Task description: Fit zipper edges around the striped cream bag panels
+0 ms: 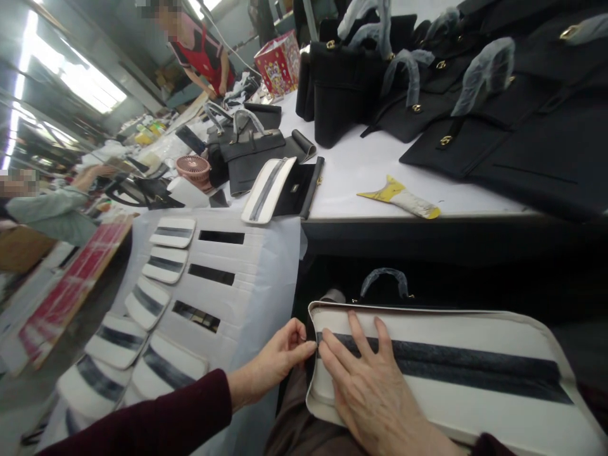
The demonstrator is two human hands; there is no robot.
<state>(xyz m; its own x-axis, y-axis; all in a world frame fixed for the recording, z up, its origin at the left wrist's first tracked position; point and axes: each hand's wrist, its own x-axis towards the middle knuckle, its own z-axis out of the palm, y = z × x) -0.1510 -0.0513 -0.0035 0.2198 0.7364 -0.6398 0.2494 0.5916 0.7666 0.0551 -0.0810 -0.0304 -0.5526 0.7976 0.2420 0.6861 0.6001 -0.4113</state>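
Note:
A white panel with a dark stripe along its middle (475,354) lies across my lap below the table edge. My right hand (375,386) rests flat on its left part, fingers spread over the stripe. My left hand (280,358) pinches the left end of the panel where the dark stripe begins, thumb and fingers closed on the edge. More white striped panels (164,263) lie in two rows on a white sheet (266,266) at the left.
Black handbags (342,82) with wrapped handles stand on the white table (380,171). A yellow-and-white packet (403,197) lies near its front edge. A pink fan (194,170) and a red gift bag (279,63) sit further back. Two other people work at the left and far end.

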